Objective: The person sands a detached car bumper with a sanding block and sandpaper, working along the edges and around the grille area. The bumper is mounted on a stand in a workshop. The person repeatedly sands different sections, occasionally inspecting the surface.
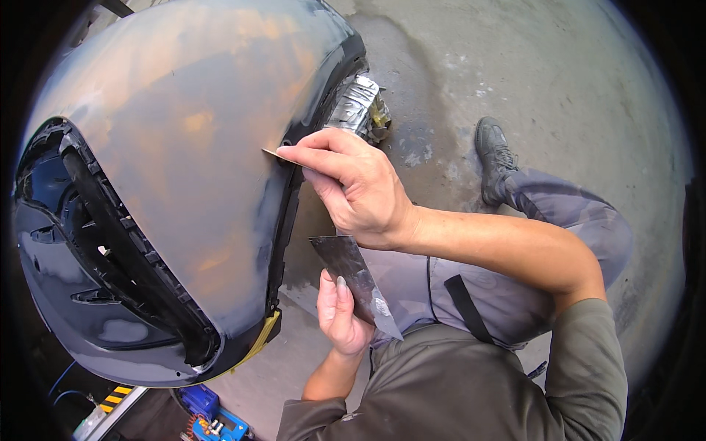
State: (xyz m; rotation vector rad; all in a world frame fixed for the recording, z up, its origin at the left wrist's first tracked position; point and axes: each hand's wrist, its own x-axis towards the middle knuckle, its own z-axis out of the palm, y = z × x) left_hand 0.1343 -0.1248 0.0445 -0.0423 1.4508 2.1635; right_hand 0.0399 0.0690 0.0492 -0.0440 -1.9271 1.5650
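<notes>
A large curved car bumper [191,147], grey with orange-brown patches, fills the left side. My right hand [364,187] is at its right edge, fingers pinched on a thin flat spreader [272,153]. The spreader's tip meets or hovers just over the painted surface; I cannot tell which. Lower down and nearer my body, my left hand [342,316] grips a dark rectangular metal plate [354,279] between thumb and fingers. Pale smears of paste mark the plate, which is tilted and apart from the bumper.
A dark grille opening [110,235] runs along the bumper's left part. Silver-wrapped material [354,103] sits beyond the right edge. Yellow tape [259,342] lines the lower corner. Blue equipment [220,422] and a black-yellow striped bar [114,399] are at the bottom left. My shoe [493,151] rests on concrete floor.
</notes>
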